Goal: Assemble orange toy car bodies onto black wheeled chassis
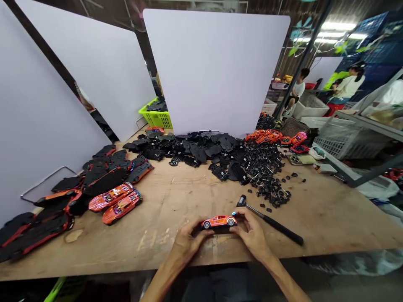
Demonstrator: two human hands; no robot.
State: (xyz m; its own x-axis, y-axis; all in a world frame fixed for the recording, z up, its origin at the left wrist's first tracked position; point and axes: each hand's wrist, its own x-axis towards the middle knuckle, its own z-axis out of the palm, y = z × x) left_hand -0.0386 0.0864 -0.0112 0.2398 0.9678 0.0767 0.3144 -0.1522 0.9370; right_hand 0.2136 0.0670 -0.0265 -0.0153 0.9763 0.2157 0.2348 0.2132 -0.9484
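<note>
1. Toy car (219, 222), orange, sits between both hands over the desk (327, 222), near its front edge. Judged light, stiff plastic; take hold along the sides.
2. Left hand (189, 240) and right hand (252, 235) are curled narrow, holding the car at either end.
3. Dark part (213, 229) beneath the body is shadowed by the hands; its form cannot be made out.
</note>
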